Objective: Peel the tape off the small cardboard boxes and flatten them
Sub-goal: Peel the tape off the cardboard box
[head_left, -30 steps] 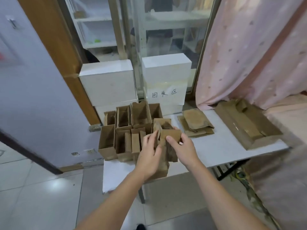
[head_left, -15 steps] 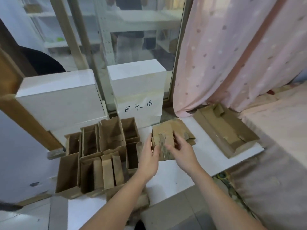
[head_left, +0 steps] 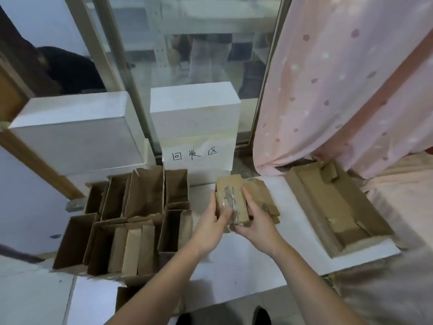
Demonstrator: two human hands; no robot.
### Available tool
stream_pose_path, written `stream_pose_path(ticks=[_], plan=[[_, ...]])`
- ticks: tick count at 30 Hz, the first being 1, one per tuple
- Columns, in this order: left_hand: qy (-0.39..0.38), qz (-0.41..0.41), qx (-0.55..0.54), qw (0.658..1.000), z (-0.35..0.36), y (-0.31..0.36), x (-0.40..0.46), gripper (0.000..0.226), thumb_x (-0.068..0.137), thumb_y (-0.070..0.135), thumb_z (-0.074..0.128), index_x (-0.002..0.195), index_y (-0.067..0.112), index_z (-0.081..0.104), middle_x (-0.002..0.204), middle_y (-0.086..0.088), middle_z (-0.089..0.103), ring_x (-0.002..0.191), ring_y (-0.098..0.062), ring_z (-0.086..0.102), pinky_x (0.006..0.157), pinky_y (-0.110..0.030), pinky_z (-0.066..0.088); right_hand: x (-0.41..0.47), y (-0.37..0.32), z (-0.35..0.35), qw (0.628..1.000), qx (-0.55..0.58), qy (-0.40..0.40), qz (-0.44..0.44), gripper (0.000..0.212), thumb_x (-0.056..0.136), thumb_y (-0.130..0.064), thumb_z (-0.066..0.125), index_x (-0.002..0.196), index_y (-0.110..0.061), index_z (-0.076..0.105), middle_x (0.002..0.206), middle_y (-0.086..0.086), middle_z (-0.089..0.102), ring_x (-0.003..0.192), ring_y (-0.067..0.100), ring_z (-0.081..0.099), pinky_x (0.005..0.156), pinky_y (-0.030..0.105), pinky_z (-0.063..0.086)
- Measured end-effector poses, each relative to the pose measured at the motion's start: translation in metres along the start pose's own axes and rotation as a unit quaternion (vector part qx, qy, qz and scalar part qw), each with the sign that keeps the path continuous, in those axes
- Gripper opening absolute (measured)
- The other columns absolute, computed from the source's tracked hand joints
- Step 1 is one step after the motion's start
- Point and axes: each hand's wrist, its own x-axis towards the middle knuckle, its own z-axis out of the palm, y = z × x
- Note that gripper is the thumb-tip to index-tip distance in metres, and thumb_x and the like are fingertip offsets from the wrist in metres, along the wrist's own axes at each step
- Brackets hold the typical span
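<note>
Head cam, wide-angle, looks fwd/down, close over white table (head_left: 246, 261).

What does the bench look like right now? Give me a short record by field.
held box: small cardboard box, clear tape on its top face
left hand: grips the box's left side
right hand: grips its right side
under box: flattened boxes on the white table
left of hands: open boxes, still upright
right: large cardboard tray

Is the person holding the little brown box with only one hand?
No, both the left hand and the right hand hold the small cardboard box, one on each side, above the white table.
</note>
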Motion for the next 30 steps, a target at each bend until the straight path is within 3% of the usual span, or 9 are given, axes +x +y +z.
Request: stream_pose_path(ticks=[2, 5, 8, 11, 14, 17, 21, 25, 30], plan=[[-0.018, -0.018, 0.030, 0.999, 0.016, 0.007, 0.004, 0.065, 0.107, 0.031, 0.056, 0.143, 0.069, 0.017, 0.142, 0.027, 0.056, 0.131, 0.006, 0.052, 0.109, -0.023, 0.045, 0.009, 0.011, -0.023, 1.000, 0.010, -0.012, 0.010, 0.106, 0.083, -0.020, 0.084, 0.157, -0.048, 0.014, 0.129, -0.025, 0.064, 0.117, -0.006, 0.060, 0.099, 0.029, 0.054], [-0.032, -0.033, 0.078, 0.996, 0.041, 0.015, 0.008, 0.091, 0.098, 0.042, 0.069, 0.159, 0.054, 0.002, 0.152, 0.032, 0.043, 0.136, 0.017, 0.039, 0.113, -0.018, 0.038, 0.019, 0.028, -0.058, 0.999, 0.019, -0.045, 0.008, 0.107, 0.082, -0.017, 0.083, 0.160, -0.041, 0.014, 0.133, -0.019, 0.062, 0.121, -0.002, 0.059, 0.088, 0.015, 0.052], [-0.023, -0.054, 0.113, 0.992, 0.063, 0.020, 0.010, 0.113, 0.092, 0.027, 0.079, 0.164, 0.038, -0.007, 0.159, 0.021, 0.033, 0.122, 0.036, 0.030, 0.096, 0.004, 0.032, 0.029, 0.046, -0.084, 0.997, 0.029, -0.068, 0.014, 0.109, 0.080, -0.022, 0.086, 0.161, -0.039, 0.016, 0.139, -0.017, 0.058, 0.123, -0.005, 0.056, 0.092, 0.012, 0.049], [0.004, -0.034, 0.158, 0.987, 0.077, 0.018, 0.010, 0.115, 0.092, 0.018, 0.079, 0.164, 0.041, -0.008, 0.168, 0.016, 0.023, 0.141, 0.017, 0.030, 0.111, -0.018, 0.042, 0.034, 0.052, -0.098, 0.995, 0.030, -0.089, 0.017, 0.109, 0.077, -0.032, 0.088, 0.161, -0.036, 0.019, 0.142, -0.018, 0.055, 0.128, -0.001, 0.053, 0.106, 0.024, 0.047], [0.038, -0.019, 0.189, 0.981, 0.082, 0.013, 0.010, 0.106, 0.096, 0.024, 0.074, 0.163, 0.048, -0.004, 0.169, 0.017, 0.020, 0.152, -0.002, 0.026, 0.122, -0.041, 0.036, 0.037, 0.052, -0.102, 0.993, 0.049, -0.106, 0.024, 0.101, 0.082, -0.031, 0.084, 0.160, -0.034, 0.020, 0.133, -0.025, 0.053, 0.120, -0.012, 0.051, 0.090, 0.009, 0.047], [0.061, -0.033, 0.152, 0.986, 0.085, 0.012, 0.009, 0.098, 0.099, 0.030, 0.070, 0.160, 0.054, -0.003, 0.164, 0.018, 0.033, 0.146, -0.002, 0.038, 0.118, -0.041, 0.042, 0.042, 0.045, -0.101, 0.991, 0.065, -0.118, 0.007, 0.095, 0.085, -0.032, 0.082, 0.160, -0.038, 0.024, 0.133, -0.026, 0.056, 0.120, -0.012, 0.053, 0.079, 0.008, 0.050], [0.136, -0.059, 0.054, 0.988, 0.082, 0.012, 0.017, 0.087, 0.102, 0.032, 0.065, 0.163, 0.045, 0.005, 0.143, 0.021, 0.058, 0.129, 0.005, 0.055, 0.112, -0.032, 0.047, 0.047, 0.037, -0.098, 0.988, 0.051, -0.143, -0.016, 0.098, 0.073, -0.048, 0.087, 0.153, -0.048, 0.030, 0.141, -0.024, 0.056, 0.131, 0.004, 0.054, 0.100, 0.029, 0.052], [0.197, -0.067, 0.003, 0.978, 0.082, 0.010, 0.027, 0.073, 0.094, 0.053, 0.062, 0.159, 0.037, 0.031, 0.129, 0.016, 0.069, 0.119, -0.004, 0.065, 0.107, -0.044, 0.052, 0.044, 0.037, -0.098, 0.983, 0.039, -0.178, -0.018, 0.107, 0.078, -0.017, 0.089, 0.159, -0.040, 0.023, 0.141, -0.013, 0.056, 0.126, 0.001, 0.057, 0.086, 0.023, 0.057], [0.122, -0.042, -0.021, 0.991, 0.096, 0.014, 0.029, 0.059, 0.103, 0.034, 0.063, 0.151, 0.049, 0.032, 0.135, 0.012, 0.066, 0.124, -0.010, 0.063, 0.106, -0.041, 0.053, 0.044, 0.048, -0.105, 0.988, 0.041, -0.148, 0.000, 0.093, 0.087, -0.017, 0.080, 0.159, -0.039, 0.024, 0.135, -0.019, 0.063, 0.122, -0.004, 0.059, 0.094, 0.022, 0.053]])
